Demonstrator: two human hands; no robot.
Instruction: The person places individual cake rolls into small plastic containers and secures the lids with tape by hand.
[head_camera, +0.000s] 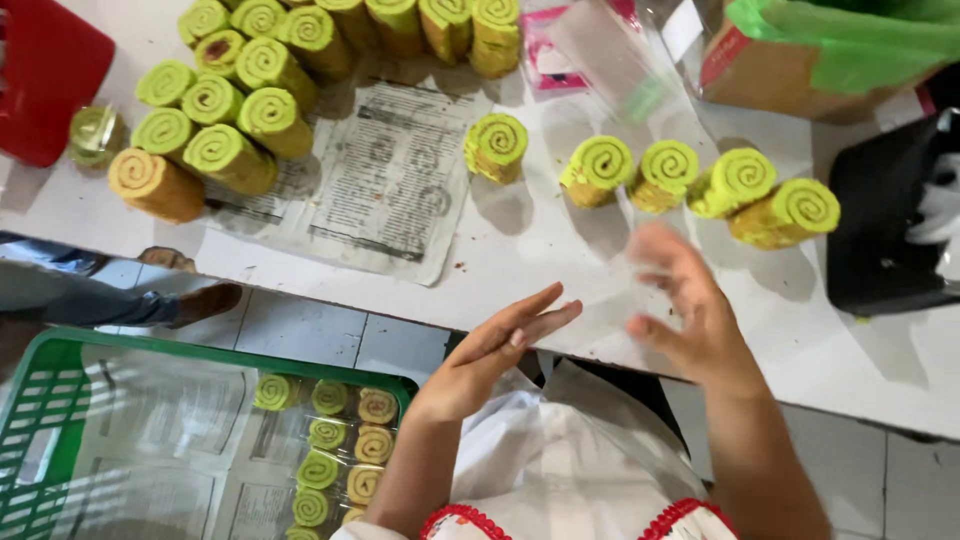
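Head view, steeply down, close

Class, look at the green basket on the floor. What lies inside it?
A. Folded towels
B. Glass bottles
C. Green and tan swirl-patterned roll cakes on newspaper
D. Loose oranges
C: the green basket is lined with newspaper and holds swirl-patterned roll cakes in green and tan along its right side.
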